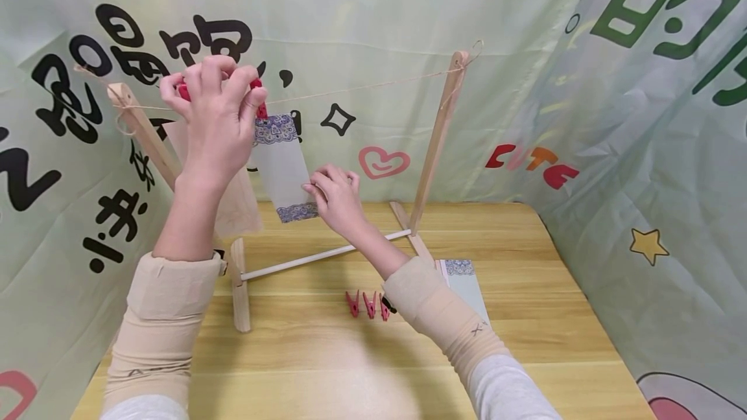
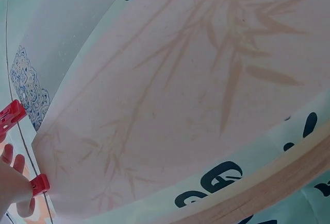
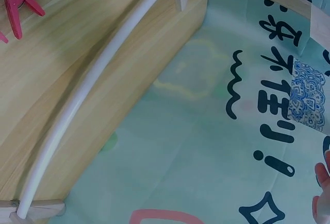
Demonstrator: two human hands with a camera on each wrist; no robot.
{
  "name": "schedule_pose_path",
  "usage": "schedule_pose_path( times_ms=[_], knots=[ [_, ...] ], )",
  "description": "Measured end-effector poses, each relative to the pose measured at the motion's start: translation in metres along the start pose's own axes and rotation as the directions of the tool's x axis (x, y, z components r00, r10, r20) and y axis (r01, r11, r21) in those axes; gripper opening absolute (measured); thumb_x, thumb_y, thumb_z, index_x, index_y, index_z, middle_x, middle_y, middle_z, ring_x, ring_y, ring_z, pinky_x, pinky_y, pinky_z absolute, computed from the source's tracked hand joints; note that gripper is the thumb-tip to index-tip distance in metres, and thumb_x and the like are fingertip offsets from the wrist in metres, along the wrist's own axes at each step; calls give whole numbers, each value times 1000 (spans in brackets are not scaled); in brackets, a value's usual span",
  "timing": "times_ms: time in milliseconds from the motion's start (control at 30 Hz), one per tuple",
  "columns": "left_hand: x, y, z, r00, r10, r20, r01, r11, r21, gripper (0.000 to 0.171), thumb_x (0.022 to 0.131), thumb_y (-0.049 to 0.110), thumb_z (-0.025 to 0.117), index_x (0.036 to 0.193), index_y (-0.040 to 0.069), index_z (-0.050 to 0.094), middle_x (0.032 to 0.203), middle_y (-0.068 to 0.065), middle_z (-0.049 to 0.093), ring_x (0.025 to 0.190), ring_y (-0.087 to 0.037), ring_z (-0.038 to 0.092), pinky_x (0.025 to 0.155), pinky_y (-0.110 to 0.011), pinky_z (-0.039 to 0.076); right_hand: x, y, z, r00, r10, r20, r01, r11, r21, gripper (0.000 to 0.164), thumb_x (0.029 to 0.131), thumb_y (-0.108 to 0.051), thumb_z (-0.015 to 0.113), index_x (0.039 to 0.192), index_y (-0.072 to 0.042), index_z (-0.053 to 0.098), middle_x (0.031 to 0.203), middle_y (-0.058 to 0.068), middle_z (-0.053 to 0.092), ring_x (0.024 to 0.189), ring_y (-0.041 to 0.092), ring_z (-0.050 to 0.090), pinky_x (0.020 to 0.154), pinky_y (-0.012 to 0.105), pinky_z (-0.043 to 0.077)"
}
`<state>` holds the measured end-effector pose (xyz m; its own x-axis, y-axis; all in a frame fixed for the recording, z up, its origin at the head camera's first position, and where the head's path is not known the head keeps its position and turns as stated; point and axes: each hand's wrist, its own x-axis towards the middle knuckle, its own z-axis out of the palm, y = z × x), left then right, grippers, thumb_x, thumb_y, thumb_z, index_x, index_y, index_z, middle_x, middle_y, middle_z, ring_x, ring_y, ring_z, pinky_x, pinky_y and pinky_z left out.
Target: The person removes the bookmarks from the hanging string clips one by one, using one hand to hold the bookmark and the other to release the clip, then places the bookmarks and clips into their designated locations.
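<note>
A pale paper strip (image 1: pixel 283 170) with blue patterned ends hangs from a string by a red clothespin (image 1: pixel 261 109). My left hand (image 1: pixel 216 115) is raised at the string, its thumb and index finger pinching that clothespin. Lower down, my right hand (image 1: pixel 338 199) pinches the strip's right edge between thumb and fingers. A pinkish sheet (image 2: pixel 154 100) with a bamboo print hangs to the left, partly behind my left forearm in the head view. Another red clothespin (image 2: pixel 40 184) holds its top corner, close beside my left fingers. In the right wrist view, the strip's patterned end (image 3: pixel 307 98) shows near my fingertips.
Two wooden posts (image 1: pixel 438 141) carry the string (image 1: pixel 362 87), joined low down by a white rod (image 1: pixel 327 255). Several red clothespins (image 1: pixel 369 305) lie on the wooden table (image 1: pixel 303 368). More patterned paper (image 1: pixel 467 284) lies partly under my right forearm. Printed cloth surrounds the table.
</note>
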<state>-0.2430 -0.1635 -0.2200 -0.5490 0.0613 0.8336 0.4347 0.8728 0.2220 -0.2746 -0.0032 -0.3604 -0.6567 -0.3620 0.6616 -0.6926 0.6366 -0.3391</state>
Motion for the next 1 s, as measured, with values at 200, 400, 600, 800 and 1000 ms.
schedule_pose_path(
  times_ms=[200,400,600,800,1000],
  knots=[
    [0,-1,2,998,7,-70,-8,1000,-12,34,91,40,44,98,9,56,106,-13,42,109,-30,31,100,-47,-3,-1,1,-2,1000,9,-3,-9,1000,6,15,89,-26,57,82,-14,61,96,-1,57,93,15,51,90,44,29],
    [0,-1,4,991,27,-131,-28,1000,-6,33,89,40,45,98,10,57,105,-13,43,107,-30,33,100,-47,-1,-2,4,-5,1000,22,6,-22,1000,6,15,89,-26,57,83,-14,62,97,-1,57,94,15,51,90,44,28],
    [-2,0,5,981,62,-186,-58,998,29,32,89,39,45,99,10,55,104,-13,44,106,-29,34,100,-47,2,-5,9,-7,1000,28,13,-28,999,-17,15,89,-27,57,83,-14,62,98,-1,57,95,16,51,91,44,26],
    [-3,3,6,962,92,-257,-92,996,13,33,87,40,47,97,9,55,101,-15,45,104,-31,36,99,-47,3,-9,15,-11,1000,28,4,-28,999,-45,16,89,-27,57,83,-14,62,98,0,57,95,16,51,90,44,26],
    [-8,8,5,953,124,-277,-128,992,3,36,88,43,45,96,10,55,102,-14,46,101,-31,36,99,-48,3,-15,22,-15,1000,24,-4,-24,999,-41,15,90,-25,57,83,-13,62,97,2,57,94,18,51,91,46,25]
  ],
)
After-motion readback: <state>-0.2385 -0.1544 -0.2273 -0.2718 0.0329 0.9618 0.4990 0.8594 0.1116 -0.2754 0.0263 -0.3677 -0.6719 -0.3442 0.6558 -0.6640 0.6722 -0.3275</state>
